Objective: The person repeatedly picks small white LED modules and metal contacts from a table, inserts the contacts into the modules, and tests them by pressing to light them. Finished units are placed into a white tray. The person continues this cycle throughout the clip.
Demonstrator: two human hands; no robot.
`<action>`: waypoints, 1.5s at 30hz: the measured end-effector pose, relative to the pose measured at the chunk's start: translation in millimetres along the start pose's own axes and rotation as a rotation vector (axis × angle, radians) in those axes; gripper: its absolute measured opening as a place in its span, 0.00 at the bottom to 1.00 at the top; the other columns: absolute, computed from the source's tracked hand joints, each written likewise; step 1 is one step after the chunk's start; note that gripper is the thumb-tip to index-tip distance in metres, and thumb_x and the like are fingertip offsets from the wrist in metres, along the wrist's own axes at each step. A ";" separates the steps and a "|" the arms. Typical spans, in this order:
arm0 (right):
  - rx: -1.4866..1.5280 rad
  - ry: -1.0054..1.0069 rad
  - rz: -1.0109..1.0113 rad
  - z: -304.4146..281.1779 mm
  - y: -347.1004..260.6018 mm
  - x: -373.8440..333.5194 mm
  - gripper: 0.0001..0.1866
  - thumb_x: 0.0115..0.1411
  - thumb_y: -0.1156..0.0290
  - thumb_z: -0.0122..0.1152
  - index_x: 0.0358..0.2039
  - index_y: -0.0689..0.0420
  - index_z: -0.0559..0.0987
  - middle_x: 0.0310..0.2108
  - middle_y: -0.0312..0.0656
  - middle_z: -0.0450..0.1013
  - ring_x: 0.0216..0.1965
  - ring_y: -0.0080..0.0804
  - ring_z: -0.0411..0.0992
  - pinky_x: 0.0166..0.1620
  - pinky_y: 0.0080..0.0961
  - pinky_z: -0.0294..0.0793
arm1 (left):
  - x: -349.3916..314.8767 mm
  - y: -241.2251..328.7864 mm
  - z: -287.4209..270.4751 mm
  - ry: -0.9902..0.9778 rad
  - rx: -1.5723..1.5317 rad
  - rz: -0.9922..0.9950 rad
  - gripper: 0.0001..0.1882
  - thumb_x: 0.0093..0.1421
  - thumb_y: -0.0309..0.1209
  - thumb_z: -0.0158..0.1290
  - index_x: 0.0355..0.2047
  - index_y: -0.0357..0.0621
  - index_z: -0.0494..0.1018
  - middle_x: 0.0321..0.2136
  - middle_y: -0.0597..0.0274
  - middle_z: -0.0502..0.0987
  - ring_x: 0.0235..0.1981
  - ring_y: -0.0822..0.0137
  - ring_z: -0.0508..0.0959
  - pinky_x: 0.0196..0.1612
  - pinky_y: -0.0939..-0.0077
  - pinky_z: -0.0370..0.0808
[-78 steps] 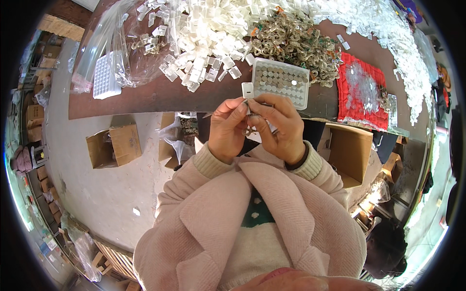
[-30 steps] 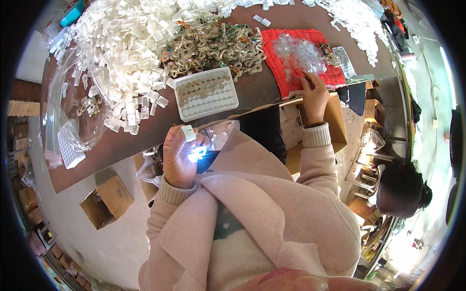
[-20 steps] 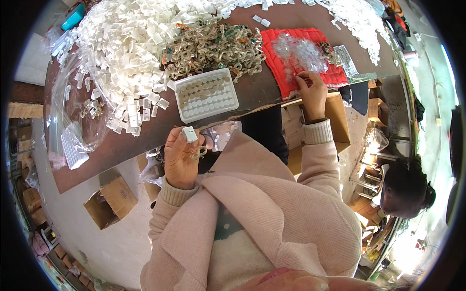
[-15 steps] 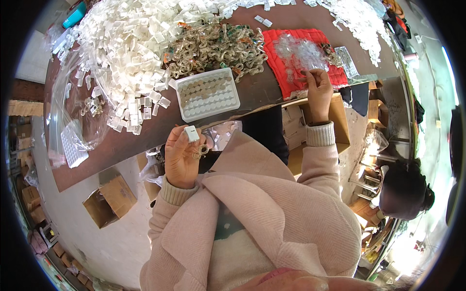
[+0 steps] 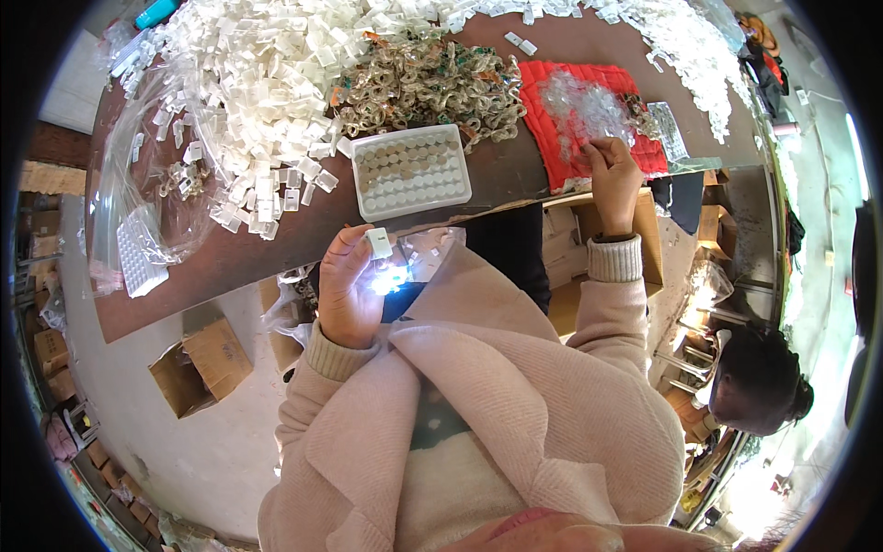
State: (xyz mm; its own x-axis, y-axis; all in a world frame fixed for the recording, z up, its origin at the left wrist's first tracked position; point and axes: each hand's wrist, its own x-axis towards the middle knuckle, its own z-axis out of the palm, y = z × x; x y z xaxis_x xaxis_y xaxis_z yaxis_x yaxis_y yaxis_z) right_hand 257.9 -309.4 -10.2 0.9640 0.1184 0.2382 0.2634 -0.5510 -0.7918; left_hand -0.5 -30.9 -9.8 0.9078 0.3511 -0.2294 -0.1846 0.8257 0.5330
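My left hand (image 5: 348, 293) pinches a small white plastic case (image 5: 379, 243) with a dark slot, just off the table's near edge. Right under it, by the same fingers, a small clear coil-like piece (image 5: 390, 278) glows bright bluish white; the glare hides its shape. My right hand (image 5: 614, 189) is closed, thumb and fingertips together, at the near side of a quilted red cloth (image 5: 544, 120). Whatever those fingers hold is too small to make out. Thin clear plastic pieces (image 5: 581, 106) lie heaped on the cloth just beyond them.
A white tray (image 5: 416, 208) with rows of round cells sits between my hands. Behind it are a heap of clear coil-like pieces (image 5: 437, 87) and a big pile of white cases (image 5: 267, 101). Cardboard boxes (image 5: 216, 361) stand below the table; another person (image 5: 759, 382) is at right.
The coil-like piece at my left hand, unlit before, now shines. My left hand has tilted the white case more upright. My right hand has drawn slightly nearer me over the cloth.
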 end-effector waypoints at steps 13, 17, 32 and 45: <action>-0.113 -0.087 -0.168 -0.5 12.4 -6.3 0.07 0.58 0.80 0.64 0.38 0.60 0.81 0.28 0.45 0.79 0.29 0.30 0.78 0.34 0.25 0.75 | 1.4 -1.2 -0.9 -0.029 -0.016 -0.035 0.11 0.66 0.30 0.56 0.46 0.39 0.74 0.34 0.55 0.79 0.30 0.72 0.70 0.37 0.73 0.66; -0.433 -0.059 -0.416 0.9 11.3 -12.6 0.07 0.60 0.80 0.62 0.39 0.59 0.80 0.31 0.48 0.79 0.32 0.41 0.80 0.35 0.29 0.77 | 1.3 -0.9 -2.1 -0.076 -0.060 -0.013 0.11 0.66 0.30 0.56 0.46 0.39 0.74 0.32 0.57 0.78 0.30 0.72 0.70 0.36 0.74 0.65; 0.422 -0.213 -0.058 31.9 -82.8 -47.9 0.05 0.66 0.83 0.56 0.40 0.63 0.77 0.36 0.40 0.81 0.35 0.25 0.79 0.41 0.19 0.78 | -1.8 -0.4 -2.0 -0.029 0.059 -0.017 0.14 0.64 0.30 0.58 0.48 0.41 0.74 0.38 0.52 0.77 0.35 0.66 0.74 0.40 0.71 0.72; 0.503 -0.610 -0.390 90.1 -172.7 -112.1 0.07 0.59 0.83 0.59 0.38 0.60 0.76 0.39 0.47 0.81 0.37 0.37 0.82 0.39 0.24 0.79 | -5.9 -2.0 6.9 -0.121 -0.081 0.130 0.09 0.66 0.25 0.56 0.46 0.39 0.75 0.43 0.60 0.80 0.44 0.69 0.80 0.49 0.74 0.76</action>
State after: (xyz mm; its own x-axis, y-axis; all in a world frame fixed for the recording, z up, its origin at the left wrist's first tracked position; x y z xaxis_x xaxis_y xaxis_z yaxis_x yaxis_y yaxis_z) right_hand 107.7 -153.1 49.2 0.6160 0.7221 0.3149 0.4245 0.0325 -0.9049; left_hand -3.0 -37.7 -3.9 0.9122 0.4053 -0.0603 -0.3285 0.8112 0.4837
